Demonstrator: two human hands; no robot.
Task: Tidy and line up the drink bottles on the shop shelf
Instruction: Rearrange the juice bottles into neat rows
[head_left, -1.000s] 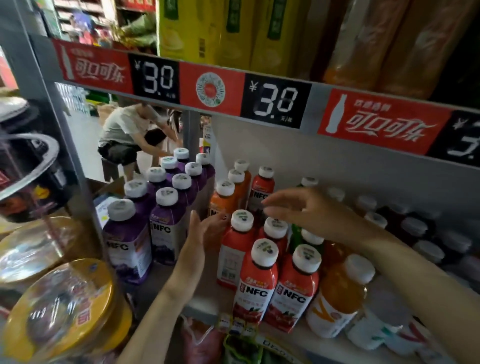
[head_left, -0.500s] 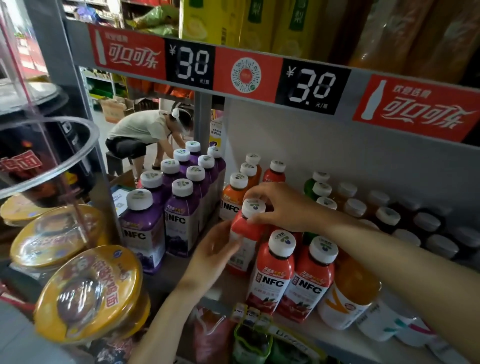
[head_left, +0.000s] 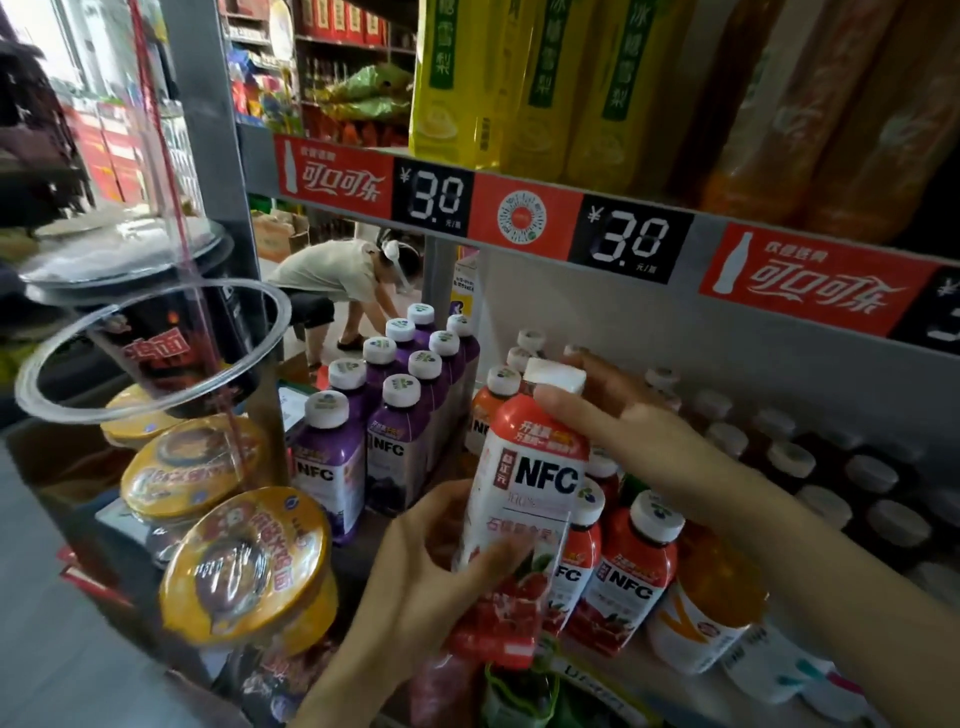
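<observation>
The red bottle (head_left: 530, 483) is held up in front of the shelf (head_left: 631, 657), a bit tilted. The left hand (head_left: 415, 582) curls its fingers (head_left: 493, 558) round the low part. The right hand (head_left: 623, 431) grips the neck under the white cap. The shelf holds purple bottles (head_left: 395, 441) and more red bottles (head_left: 628, 571). The label says NFC.

Held bottle: red plastic NFC juice bottle with white cap (head_left: 535, 467), lifted in front of the shelf (head_left: 618, 667), its top leaning right; left hand (head_left: 431, 577) grips its lower half, right hand (head_left: 623, 431) its shoulder.
Left side: purple plastic NFC bottles (head_left: 400, 452), upright in two files.
Front edge: two red NFC bottles (head_left: 631, 577), upright, touching.
Beside them: orange plastic bottle (head_left: 711, 608), on their right.
Right side: dark white-capped bottles (head_left: 857, 493), in rows, blurred.
</observation>
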